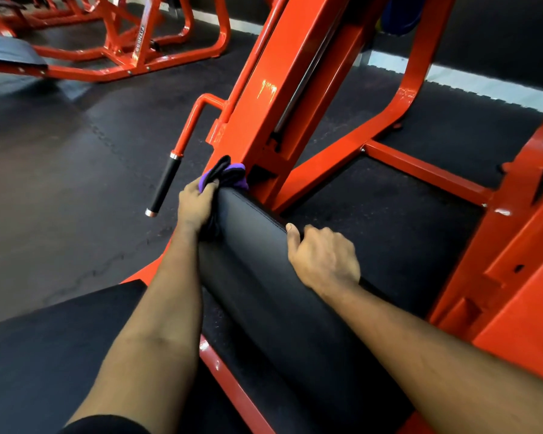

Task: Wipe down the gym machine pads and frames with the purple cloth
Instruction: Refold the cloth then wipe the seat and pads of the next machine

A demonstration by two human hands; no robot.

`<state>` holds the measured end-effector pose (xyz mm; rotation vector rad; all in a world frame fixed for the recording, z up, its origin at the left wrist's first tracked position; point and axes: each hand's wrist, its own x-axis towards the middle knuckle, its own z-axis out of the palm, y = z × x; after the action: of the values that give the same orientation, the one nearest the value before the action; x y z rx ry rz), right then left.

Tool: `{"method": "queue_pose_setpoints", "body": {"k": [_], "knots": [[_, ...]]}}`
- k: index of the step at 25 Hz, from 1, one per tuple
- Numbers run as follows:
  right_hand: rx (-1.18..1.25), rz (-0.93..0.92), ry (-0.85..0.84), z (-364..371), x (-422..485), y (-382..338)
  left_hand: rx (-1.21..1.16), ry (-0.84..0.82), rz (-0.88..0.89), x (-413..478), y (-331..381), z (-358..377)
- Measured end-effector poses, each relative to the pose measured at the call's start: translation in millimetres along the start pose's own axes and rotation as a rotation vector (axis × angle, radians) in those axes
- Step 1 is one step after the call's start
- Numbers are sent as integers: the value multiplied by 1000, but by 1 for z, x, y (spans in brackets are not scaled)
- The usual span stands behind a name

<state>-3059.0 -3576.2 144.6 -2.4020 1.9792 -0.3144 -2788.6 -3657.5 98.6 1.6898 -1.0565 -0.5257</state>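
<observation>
Gripping the purple cloth (pixel 224 175) at frame centre, your left hand (pixel 196 205) presses the roller pad (pixel 251 245) (black); your right hand (pixel 323 256) clasps it.

Two hands are in view: the left hand (pixel 196 208) and the right hand (pixel 323 258). There is one purple cloth (pixel 224 175). Black pads number three: a round pad (pixel 264 261), a flat pad (pixel 44 355) and a far pad (pixel 10 53). One handle (pixel 165 184) shows. Orange frames number two: the near frame (pixel 282 89) and the far frame (pixel 132 48).
</observation>
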Motion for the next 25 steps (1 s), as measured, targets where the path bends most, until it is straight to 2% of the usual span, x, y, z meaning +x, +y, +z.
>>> {"method": "queue_pose_setpoints", "body": {"k": [4,13,16,18,20,23,25], "knots": [[2,8,-14,-1,-1,-2,-111,132,-87,-20,-31,-7],[3,9,-12,-3,-2,-3,-79,260,-229,-60,-57,-15],[-5,4,-11,-5,-3,-3,-104,234,-300,-89,-62,-30],[-9,9,-14,-5,-3,-4,44,171,-239,-87,-45,-34],[-11,7,-19,-5,-3,-4,155,122,-84,-67,-15,-26],[-11,2,-10,-3,-3,-4,113,-16,137,-32,33,-5],[-13,7,-8,-3,-2,-3,124,-105,131,-20,40,3]]}}
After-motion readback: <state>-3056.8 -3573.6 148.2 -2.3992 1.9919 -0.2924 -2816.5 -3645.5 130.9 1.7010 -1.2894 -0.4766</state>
